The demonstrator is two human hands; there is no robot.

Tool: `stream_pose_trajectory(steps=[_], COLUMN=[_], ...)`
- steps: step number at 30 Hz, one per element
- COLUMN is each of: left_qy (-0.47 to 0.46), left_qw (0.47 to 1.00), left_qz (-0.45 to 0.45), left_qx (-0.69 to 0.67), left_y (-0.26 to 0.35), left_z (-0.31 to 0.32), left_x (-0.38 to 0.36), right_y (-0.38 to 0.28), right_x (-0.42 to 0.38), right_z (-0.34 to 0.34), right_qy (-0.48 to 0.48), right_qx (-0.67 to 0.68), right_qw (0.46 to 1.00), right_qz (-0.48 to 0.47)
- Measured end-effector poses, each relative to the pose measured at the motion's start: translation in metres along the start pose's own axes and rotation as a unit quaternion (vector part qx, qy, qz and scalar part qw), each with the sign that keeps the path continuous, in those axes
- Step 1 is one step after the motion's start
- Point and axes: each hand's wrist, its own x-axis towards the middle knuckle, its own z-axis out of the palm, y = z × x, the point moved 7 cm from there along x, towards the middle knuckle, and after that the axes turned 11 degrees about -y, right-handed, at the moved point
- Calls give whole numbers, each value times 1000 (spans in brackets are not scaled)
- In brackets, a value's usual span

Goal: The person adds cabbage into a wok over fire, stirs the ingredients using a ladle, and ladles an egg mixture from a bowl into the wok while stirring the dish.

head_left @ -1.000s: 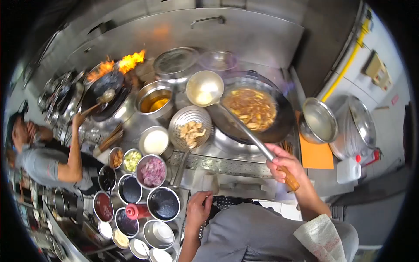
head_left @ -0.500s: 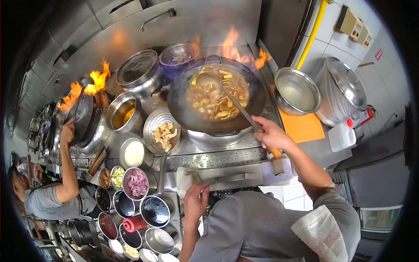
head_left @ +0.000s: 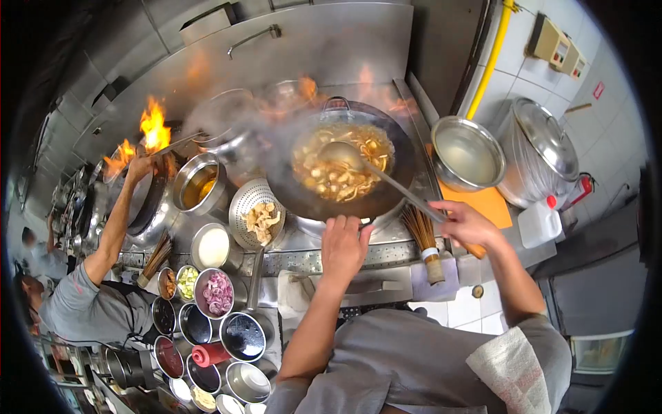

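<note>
hidden: steam is blurring the pots behind the wok (head_left: 341, 165); ladle (head_left: 352, 157) handle end is disappearing under right hand (head_left: 467, 225)
right hand: gripping the ladle handle, bowl sitting in the sauce
left hand (head_left: 343, 245): fingers curled at the wok's near rim; grip unclear
wok: sitting on burner at the bench's far edge
change: left hand is now up at the rim, off the bench's front edge; flames behind the wok are dying down

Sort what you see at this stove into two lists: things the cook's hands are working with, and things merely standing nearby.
In use:
wok of saucy food, left hand at its near rim
ladle in the wok, right hand on its handle

Standing by:
strainer of pale pieces
bowl of sliced red onion
bamboo brush
steel bowl on orange board
</note>
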Motion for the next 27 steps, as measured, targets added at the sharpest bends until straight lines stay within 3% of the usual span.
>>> stream_pose_trajectory(steps=[2,3,6,11,14,15,18,19,22,25,27], left_qy=[0,-1,14,19,19,18,38,36,34,23,41], left_qw=[1000,1000,1000,1000,1000,1000,999,999,999,999,999], left_qz=[-1,-3,8,1,10,10,22,24,27,23,31], left_qx=[10,11,15,1,-7,0,-2,-3,-9,-12,-10], left_y=[0,0,0,-6,-6,-7,-10,-9,-10,-12,-16], left_z=[1,4,8,0,-3,-1,1,0,-4,-4,-2], left_x=[-5,-9,-9,-10,-11,-11,-11,-10,-8,-8,-9], right_y=[11,0,-16,-1,-6,-14,-11,-8,0,10,-8], right_x=[-8,-1,36,-15,-12,1,46,43,-3,-17,2], right_z=[-12,-9,23,9,-3,0,35,43,20,-9,9], right_qy=[24,53,89,0,44,71,88,58,-14,38,82], right_qx=[30,-60,-85,-71,-39,-120,-64,-90,-4,-31,-52], right_qw=[999,997,992,997,998,990,991,994,1000,998,995], right_qz=[19,16,-40,29,12,0,-74,-37,8,36,3])
